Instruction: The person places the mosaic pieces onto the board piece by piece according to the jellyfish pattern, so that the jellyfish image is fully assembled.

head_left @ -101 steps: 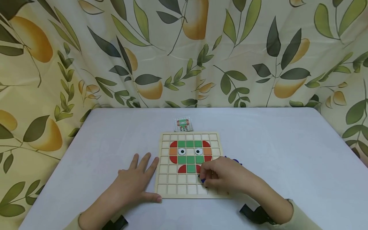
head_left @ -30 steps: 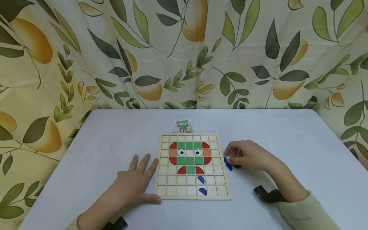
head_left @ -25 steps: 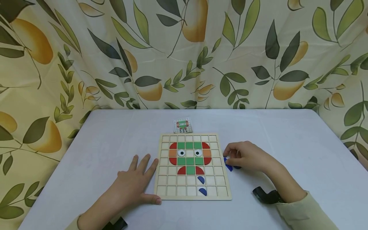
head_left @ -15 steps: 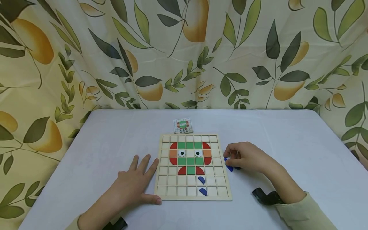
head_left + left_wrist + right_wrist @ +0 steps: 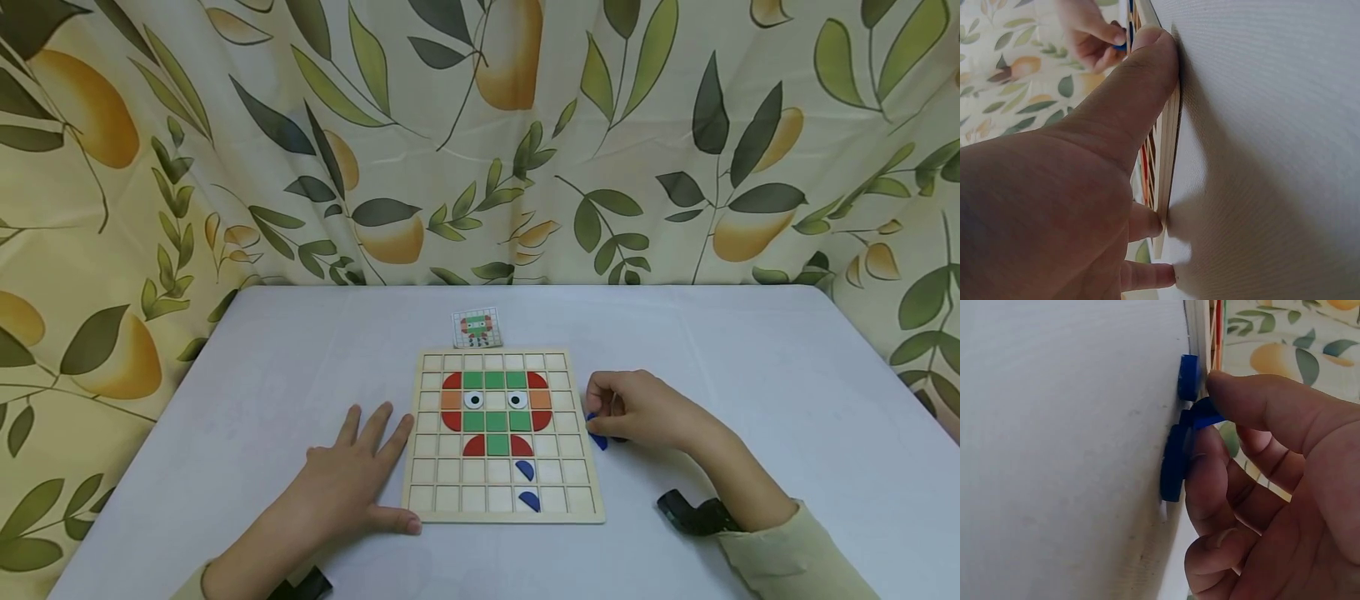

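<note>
A wooden grid board [image 5: 573,471] lies mid-table, bearing red, green and orange tiles and two eye tiles [image 5: 473,400]. Two blue half-round tiles [image 5: 529,501] sit in its lower cells. My left hand [image 5: 352,475] rests with spread, straight fingers along the board's left edge; its thumb [image 5: 1147,69] touches the near left corner. Just right of the board, my right hand [image 5: 645,408] pinches a blue half-round tile [image 5: 1205,416] between thumb and finger, tilted up. More blue tiles [image 5: 1175,465] lie on the table beneath it, partly hidden by the fingers in the head view.
A small pattern card [image 5: 477,327] with a matching figure lies behind the board. The table [image 5: 712,333] has a white cover, and a fruit-and-leaf printed curtain [image 5: 480,167] hangs behind it. Black straps with camera mounts [image 5: 697,512] sit on the wrists.
My right hand has gone from over the board's lower cells to the blue tiles at its right, leaving two blue tiles on the board, and now pinches another. The left hand stays put.
</note>
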Motion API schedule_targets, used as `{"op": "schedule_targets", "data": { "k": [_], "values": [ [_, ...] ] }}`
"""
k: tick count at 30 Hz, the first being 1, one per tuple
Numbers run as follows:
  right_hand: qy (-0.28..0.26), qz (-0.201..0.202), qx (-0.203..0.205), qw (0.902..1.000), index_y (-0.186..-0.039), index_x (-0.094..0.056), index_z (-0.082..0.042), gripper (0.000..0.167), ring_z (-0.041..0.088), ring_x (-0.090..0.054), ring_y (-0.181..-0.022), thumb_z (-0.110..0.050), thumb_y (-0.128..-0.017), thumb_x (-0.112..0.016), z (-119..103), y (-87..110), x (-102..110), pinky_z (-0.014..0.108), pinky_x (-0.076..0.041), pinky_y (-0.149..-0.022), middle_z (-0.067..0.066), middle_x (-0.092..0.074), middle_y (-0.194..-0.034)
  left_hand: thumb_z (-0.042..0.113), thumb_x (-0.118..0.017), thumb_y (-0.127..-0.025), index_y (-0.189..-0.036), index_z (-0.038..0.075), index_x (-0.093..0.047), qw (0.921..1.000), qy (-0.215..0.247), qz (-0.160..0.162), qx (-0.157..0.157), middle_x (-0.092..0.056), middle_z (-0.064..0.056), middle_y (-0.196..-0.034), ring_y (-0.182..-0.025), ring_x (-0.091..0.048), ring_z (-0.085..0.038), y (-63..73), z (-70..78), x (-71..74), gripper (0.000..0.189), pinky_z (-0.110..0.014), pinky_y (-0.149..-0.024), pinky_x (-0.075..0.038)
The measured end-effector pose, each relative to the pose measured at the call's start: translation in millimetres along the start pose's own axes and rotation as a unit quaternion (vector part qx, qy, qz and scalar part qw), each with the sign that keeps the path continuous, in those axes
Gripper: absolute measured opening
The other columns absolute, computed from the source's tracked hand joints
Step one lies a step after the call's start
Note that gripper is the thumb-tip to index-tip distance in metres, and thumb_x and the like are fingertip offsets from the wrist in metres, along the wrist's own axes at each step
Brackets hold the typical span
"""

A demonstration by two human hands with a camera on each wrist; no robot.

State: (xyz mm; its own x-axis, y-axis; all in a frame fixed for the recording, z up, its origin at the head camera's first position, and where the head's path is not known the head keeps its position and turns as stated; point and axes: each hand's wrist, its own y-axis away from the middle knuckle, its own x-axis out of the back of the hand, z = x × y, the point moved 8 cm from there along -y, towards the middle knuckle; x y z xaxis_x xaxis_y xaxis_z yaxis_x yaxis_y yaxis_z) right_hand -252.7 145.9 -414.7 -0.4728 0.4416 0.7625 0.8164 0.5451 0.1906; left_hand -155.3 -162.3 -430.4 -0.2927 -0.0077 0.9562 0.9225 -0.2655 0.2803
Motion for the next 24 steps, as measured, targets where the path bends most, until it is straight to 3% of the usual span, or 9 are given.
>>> {"op": "schedule_targets", "data": {
  "k": [10,18,24],
  "values": [
    [-0.022,0.027,-0.001,0.9994,-0.086,-0.054,-0.016,0.023,0.013,-0.053,-0.062,-0.018,-0.086,-0.077,-2.9,0.8,4.6,0.025,-0.044,-0.053,-0.003,-0.056,-0.07,0.086,-0.068,-0.058,-0.158,0.023,-0.032,0.9999,0.009,-0.007,0.009,-0.027,-0.015,-0.162,-0.145,-0.023,-0.054,0.1,-1.1,-1.3,0.124,-0.078,-0.077,-0.045],
    [-0.039,0.017,-0.004,0.9991,-0.085,-0.057,-0.018,0.029,0.015,-0.052,-0.062,-0.028,-0.08,-0.084,-0.1,-1.3,-1.0,0.025,-0.042,-0.054,-0.004,-0.054,-0.067,0.085,-0.068,-0.059,-0.158,0.022,-0.032,0.9999,0.013,-0.005,0.004,-0.028,-0.016,-0.162,-0.144,-0.023,-0.055,0.8,0.2,-0.3,0.123,-0.078,-0.076,-0.044],
    [-0.036,0.029,-0.006,0.9989,-0.083,-0.063,-0.02,0.02,0.016,-0.054,-0.065,-0.026,-0.083,-0.082,-0.4,-2.2,-0.6,0.025,-0.043,-0.054,-0.004,-0.057,-0.068,0.086,-0.067,-0.059,-0.158,0.022,-0.031,1.0,0.009,0.001,0.003,-0.027,-0.015,-0.163,-0.145,-0.023,-0.054,2.1,-0.5,1.4,0.123,-0.077,-0.077,-0.045]
  ]
}}
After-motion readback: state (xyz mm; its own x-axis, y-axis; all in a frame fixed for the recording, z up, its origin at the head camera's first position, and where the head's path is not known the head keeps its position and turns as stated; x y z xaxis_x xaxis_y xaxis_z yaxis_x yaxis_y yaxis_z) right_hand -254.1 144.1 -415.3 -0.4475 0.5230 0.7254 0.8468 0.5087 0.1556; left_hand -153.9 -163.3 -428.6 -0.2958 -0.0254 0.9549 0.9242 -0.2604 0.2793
